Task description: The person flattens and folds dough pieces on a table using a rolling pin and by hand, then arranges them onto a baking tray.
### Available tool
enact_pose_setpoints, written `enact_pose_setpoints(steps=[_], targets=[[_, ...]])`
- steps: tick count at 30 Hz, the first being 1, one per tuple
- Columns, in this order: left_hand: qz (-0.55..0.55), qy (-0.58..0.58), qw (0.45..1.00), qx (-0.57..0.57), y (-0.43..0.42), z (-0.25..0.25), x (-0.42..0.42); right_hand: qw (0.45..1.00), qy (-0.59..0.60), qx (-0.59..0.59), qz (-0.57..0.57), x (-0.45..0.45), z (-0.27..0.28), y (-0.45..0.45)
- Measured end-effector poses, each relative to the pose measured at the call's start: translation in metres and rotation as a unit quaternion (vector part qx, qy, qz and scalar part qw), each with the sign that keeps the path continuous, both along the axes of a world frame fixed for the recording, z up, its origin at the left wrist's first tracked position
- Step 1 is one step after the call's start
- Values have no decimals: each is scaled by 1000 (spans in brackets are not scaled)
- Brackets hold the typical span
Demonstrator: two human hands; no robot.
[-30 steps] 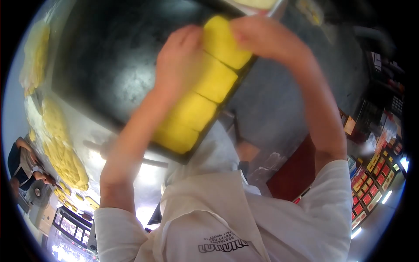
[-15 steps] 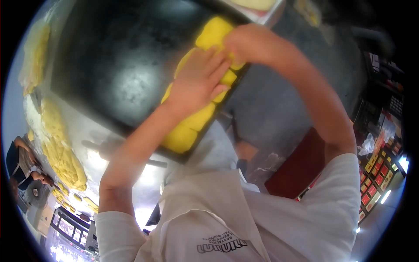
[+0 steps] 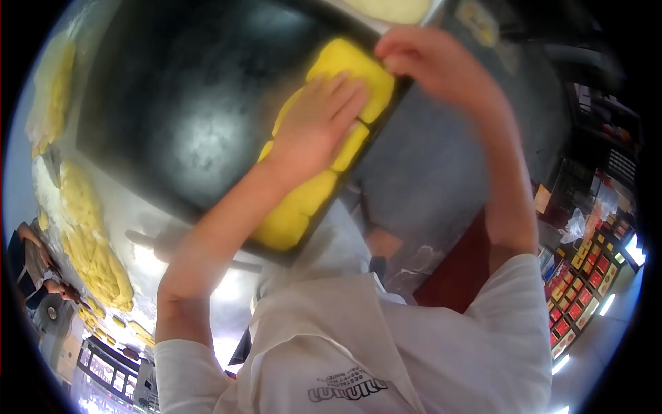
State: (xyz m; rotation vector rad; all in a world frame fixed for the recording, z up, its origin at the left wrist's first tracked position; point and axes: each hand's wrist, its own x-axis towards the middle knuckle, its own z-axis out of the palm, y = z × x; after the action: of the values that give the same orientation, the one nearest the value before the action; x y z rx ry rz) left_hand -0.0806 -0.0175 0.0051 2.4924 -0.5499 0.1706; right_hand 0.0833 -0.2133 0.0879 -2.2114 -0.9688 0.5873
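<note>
A row of soft yellow dough pieces (image 3: 281, 224) lies pressed side by side along one edge of a large black baking tray (image 3: 172, 83). My left hand (image 3: 321, 117) rests flat over the middle pieces, fingers stretched out and palm down. Beyond its fingertips, the end piece of dough (image 3: 376, 76) is plainly visible. Close to the tray's far right corner is my right hand (image 3: 422, 58), its fingers curled in. Whether those fingers touch the rim or hold anything is hidden.
A white container with pale yellow contents (image 3: 393, 8) stands beyond the tray. On the left, more yellow dough (image 3: 93, 241) lies on the floured metal table. Another person's hand (image 3: 69, 293) is at the far left. Boxed goods (image 3: 586, 283) line shelves at right.
My right hand has come off the dough and shifted right toward the tray's corner, uncovering the end piece. My left hand stays on the dough, nearly unmoved.
</note>
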Motion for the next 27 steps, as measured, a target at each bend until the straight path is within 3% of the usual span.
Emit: enact_pose_setpoints(steps=[5,11,15,17,21,24,27], targets=[[-26,-2,1000,10,-11,-7,20,952,78,195,-221,-25,-18,-31],[-30,11,999,35,-16,-9,26,906,82,188,-370,-55,-39,-59],[-32,14,999,15,-20,-6,25,960,-84,85,-252,-46,-41,-48],[-34,8,999,4,-19,-6,26,969,-146,71,-185,-38,-36,-31],[-14,-7,1000,-5,-20,-7,22,960,-248,-72,-109,-38,-37,-10],[-4,-6,1000,-10,-22,-5,15,943,-245,-205,-92,-49,-29,4],[6,-7,1000,-10,-21,-7,9,933,-248,-251,-75,-51,-31,7]])
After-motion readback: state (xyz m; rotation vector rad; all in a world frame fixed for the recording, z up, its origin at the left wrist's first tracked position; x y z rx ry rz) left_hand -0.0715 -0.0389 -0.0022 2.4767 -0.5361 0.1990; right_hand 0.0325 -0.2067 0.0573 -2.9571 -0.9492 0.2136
